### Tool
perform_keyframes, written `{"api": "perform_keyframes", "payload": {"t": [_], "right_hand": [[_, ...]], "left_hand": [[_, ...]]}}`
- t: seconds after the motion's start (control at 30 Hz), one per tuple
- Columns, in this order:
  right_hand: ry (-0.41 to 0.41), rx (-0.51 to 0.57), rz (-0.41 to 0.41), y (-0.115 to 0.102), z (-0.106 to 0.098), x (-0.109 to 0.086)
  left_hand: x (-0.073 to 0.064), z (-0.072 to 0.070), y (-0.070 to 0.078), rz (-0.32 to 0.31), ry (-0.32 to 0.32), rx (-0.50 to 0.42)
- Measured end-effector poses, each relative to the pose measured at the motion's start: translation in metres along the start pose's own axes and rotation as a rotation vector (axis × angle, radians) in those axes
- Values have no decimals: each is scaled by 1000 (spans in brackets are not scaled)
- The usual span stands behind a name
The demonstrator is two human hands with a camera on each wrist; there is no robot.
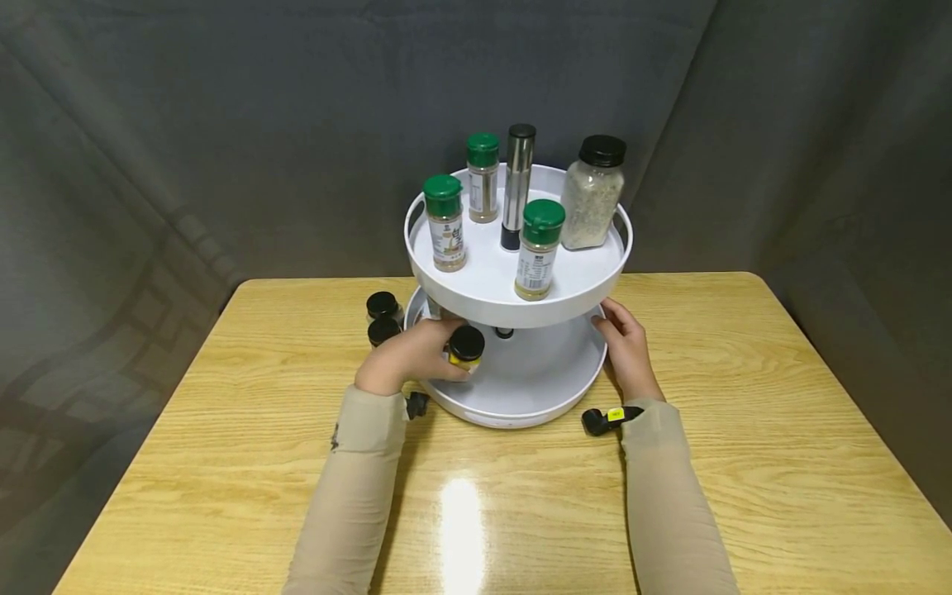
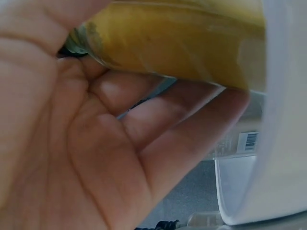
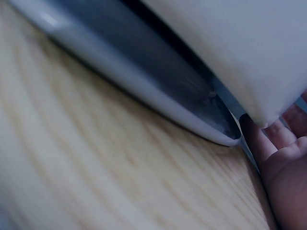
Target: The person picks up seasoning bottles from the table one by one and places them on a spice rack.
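My left hand (image 1: 412, 351) grips a jar (image 1: 466, 345) with a black lid and yellow contents at the left of the lower tray (image 1: 521, 417) of a white two-tier stand. In the left wrist view, the fingers (image 2: 163, 120) curve along the side of the clear jar (image 2: 177, 43). My right hand (image 1: 628, 343) holds the lower tray's right edge, thumb at the rim. The right wrist view has these fingers (image 3: 280, 136) at the white wall (image 3: 249, 52), partly hidden behind it.
On the upper tray (image 1: 476, 293) stand several green-capped spice bottles (image 1: 537, 256), a silver-and-black cylinder (image 1: 518, 182) and a large black-lidded jar (image 1: 592, 198). Two black-lidded jars (image 1: 383, 306) stand on the wooden table (image 1: 781, 430), left of the stand. A grey curtain (image 1: 297, 124) hangs behind.
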State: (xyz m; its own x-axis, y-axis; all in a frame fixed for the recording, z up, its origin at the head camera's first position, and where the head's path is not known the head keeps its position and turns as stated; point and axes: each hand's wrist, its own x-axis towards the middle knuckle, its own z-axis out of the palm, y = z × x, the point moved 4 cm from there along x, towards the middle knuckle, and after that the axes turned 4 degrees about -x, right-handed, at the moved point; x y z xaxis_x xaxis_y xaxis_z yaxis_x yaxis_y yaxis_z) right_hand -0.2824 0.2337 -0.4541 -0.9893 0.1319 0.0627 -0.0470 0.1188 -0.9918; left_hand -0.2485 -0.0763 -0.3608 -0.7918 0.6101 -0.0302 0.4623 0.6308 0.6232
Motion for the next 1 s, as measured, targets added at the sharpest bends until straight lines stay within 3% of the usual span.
{"api": "perform_keyframes", "payload": {"t": [0.5, 0.77, 1.0], "right_hand": [[-11, 14, -17, 1, 0, 1], [-6, 15, -5, -3, 1, 1], [-13, 4, 12, -25, 3, -11]], "left_hand": [[2, 4, -2, 63, -4, -44], [1, 3, -6, 2, -29, -100], [-1, 1, -8, -60, -52, -128]]}}
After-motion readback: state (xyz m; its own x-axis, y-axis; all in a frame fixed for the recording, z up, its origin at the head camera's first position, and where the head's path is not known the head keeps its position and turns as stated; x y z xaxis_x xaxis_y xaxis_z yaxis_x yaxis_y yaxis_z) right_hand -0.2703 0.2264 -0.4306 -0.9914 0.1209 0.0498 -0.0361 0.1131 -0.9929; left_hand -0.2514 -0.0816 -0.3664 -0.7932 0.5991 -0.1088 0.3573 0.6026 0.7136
